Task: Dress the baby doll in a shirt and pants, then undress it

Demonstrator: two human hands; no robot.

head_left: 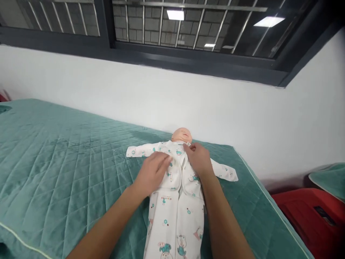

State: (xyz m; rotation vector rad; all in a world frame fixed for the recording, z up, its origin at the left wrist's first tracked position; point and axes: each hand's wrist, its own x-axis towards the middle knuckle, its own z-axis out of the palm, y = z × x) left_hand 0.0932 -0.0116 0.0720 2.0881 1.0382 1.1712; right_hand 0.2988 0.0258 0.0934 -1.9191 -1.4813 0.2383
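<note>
A baby doll (182,135) lies on its back, its head toward the wall, dressed in a white printed baby top (169,176) with long sleeves spread to both sides. White printed pants (164,223) cover its legs. My left hand (153,172) rests on the left front panel of the top, fingers together and bent over the cloth. Near the collar, my right hand (198,157) pinches the top's edge between thumb and fingers. The two front panels meet along the middle, with a small gap below the chest.
A green quilted cover (81,162) spreads under the doll up to the white wall (134,93). Above is a dark-framed window (188,59) with metal bars. A red plastic chair (309,216) stands at the right, beyond the cover's edge.
</note>
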